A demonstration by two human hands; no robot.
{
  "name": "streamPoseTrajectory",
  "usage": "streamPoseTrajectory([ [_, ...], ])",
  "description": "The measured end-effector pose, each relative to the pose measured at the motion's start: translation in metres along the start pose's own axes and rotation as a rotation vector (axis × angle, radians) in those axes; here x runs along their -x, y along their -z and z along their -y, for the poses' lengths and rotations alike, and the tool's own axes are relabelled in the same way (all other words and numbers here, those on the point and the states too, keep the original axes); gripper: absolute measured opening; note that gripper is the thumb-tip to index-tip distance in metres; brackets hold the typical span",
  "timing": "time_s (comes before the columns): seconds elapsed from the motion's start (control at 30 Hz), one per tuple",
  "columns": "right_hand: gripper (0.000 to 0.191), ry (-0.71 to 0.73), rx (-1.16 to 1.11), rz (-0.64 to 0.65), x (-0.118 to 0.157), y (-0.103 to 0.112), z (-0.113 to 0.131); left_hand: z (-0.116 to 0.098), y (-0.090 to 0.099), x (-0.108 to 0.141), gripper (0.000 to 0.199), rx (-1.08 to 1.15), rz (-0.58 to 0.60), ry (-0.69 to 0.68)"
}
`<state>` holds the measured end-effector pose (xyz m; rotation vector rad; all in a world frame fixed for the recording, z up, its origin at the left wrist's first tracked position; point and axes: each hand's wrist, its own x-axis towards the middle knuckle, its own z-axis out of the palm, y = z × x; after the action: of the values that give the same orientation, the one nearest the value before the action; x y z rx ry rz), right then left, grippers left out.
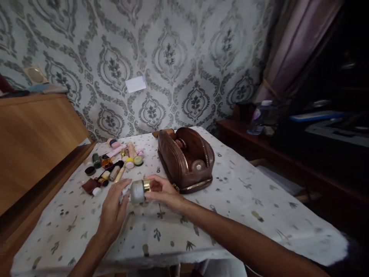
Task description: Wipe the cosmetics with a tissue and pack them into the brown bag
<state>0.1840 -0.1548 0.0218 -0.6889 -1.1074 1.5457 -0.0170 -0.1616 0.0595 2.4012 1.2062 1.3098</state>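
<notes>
Tilted on its side above the table, a frosted cosmetic jar (137, 192) with a gold lid (147, 186) is between my hands. My right hand (163, 190) grips it by the lid end, thumb below and fingers above. On the base side, my left hand (115, 202) is closed on a crumpled white tissue (125, 191) close against the jar; whether it presses on the glass I cannot tell. Just beyond my right hand stands an unzipped brown leather toiletry bag (187, 161), its flap of a mouth gaping. A dark red item inside it is partly hidden.
Several cosmetics lie at the left, among them a pink tube (117, 150), a yellow-rimmed jar (129, 163) and a maroon pouch-like item (89, 186). A wooden panel (37, 142) borders the patterned tablecloth (242, 207). A plastic bottle (260, 117) stands on a side surface at right.
</notes>
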Motion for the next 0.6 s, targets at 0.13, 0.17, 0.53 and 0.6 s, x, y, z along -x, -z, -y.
streamPoseTrajectory([
  [0.13,0.066,-0.002,0.021,0.093,0.003,-0.003,0.006,0.003,-0.003,-0.007,0.042,0.224,0.06,0.368],
  [0.17,0.068,0.007,0.019,0.111,0.003,-0.004,0.007,0.002,-0.004,-0.007,0.046,0.3,0.061,0.458],
  [0.53,0.058,0.638,0.639,0.169,0.012,0.0,0.026,-0.014,-0.003,0.001,0.071,0.813,0.233,1.088],
  [0.6,0.049,0.783,0.865,0.184,0.014,0.001,0.041,-0.022,0.004,-0.004,0.067,0.818,0.251,1.139],
])
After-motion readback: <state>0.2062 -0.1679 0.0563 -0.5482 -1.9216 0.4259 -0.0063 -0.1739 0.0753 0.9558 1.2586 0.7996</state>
